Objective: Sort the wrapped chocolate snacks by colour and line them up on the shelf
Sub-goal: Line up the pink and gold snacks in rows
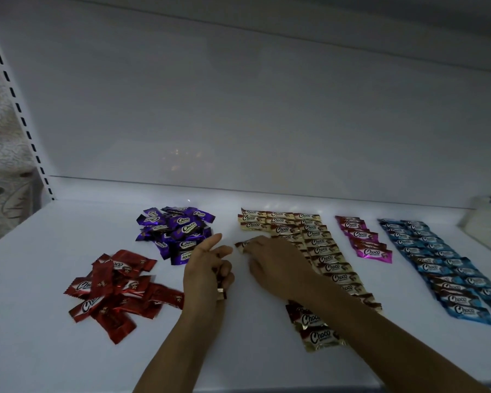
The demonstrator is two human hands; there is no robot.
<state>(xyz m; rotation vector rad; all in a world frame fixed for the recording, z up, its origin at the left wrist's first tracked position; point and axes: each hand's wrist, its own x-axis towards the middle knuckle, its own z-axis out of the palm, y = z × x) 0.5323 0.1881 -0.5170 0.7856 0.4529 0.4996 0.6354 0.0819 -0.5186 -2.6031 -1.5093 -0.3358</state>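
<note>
r hand (275, 265) fingertips pinch a gold snack (242, 245), long axis left-right, just left of gold rows (318, 242) labelled "choco", l hand (207, 270) fingers curled round spare snacks (221, 289).

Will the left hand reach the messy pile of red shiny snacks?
Probably yes: the red foil-wrapped snack pile lies close beside the left hand, nothing between, though it holds gold-wrapped snacks.
</note>
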